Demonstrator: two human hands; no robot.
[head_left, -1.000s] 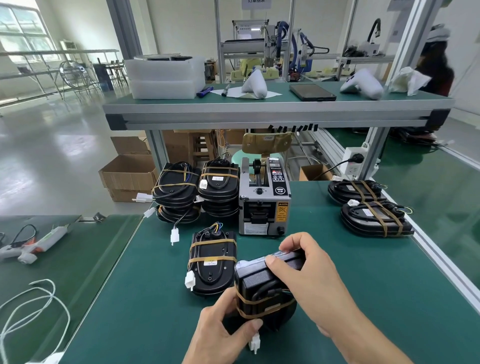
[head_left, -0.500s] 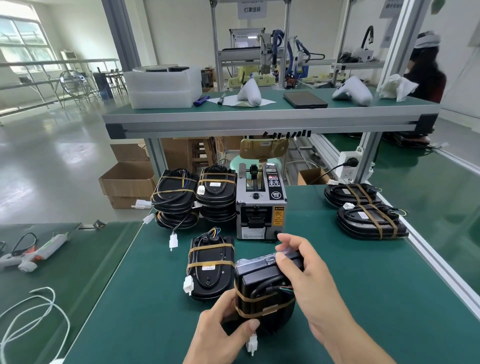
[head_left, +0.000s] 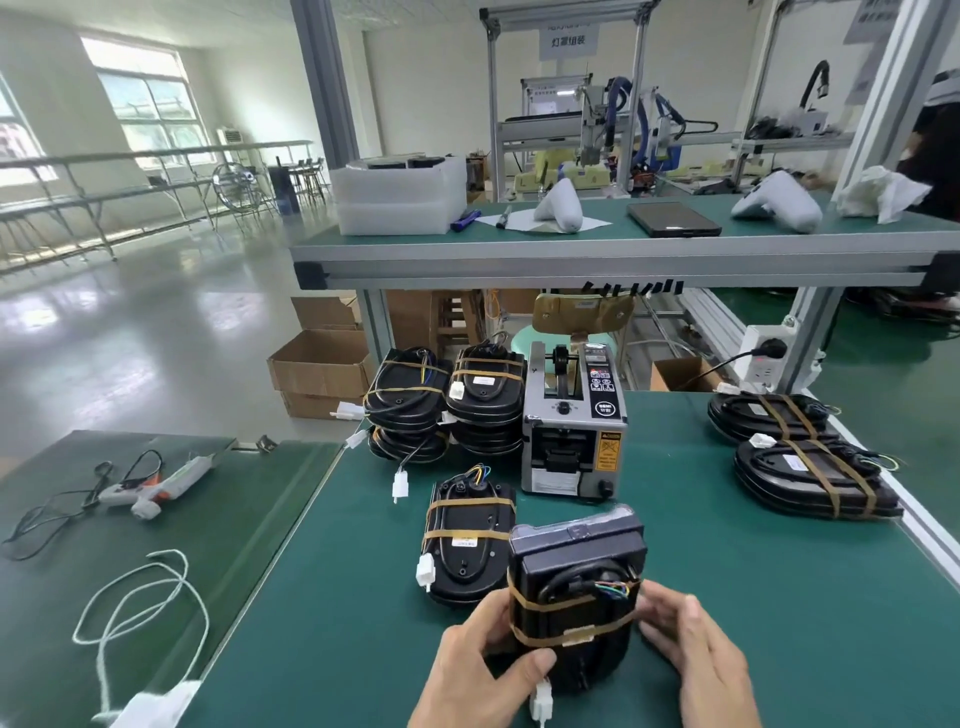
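Observation:
A black plastic module (head_left: 574, 582) bound with two brown tape strips stands near the front of the green table (head_left: 779, 597). Coloured wires and a white connector (head_left: 541, 701) hang from it. My left hand (head_left: 483, 670) grips its lower left side, thumb across the front. My right hand (head_left: 696, 654) holds its right side, fingers curled round the edge. A second taped black module (head_left: 467, 545) lies flat just left of it.
A grey tape dispenser (head_left: 574, 431) stands behind the modules. Stacks of taped modules (head_left: 447, 405) sit at its left, two more (head_left: 810, 467) at the right edge. A glue gun (head_left: 156, 483) and white cord (head_left: 135, 608) lie on the left table. A shelf (head_left: 623, 254) overhangs the back.
My right hand has slid from the module's top down to its right side. The module now stands more upright, and the camera has tilted up a little.

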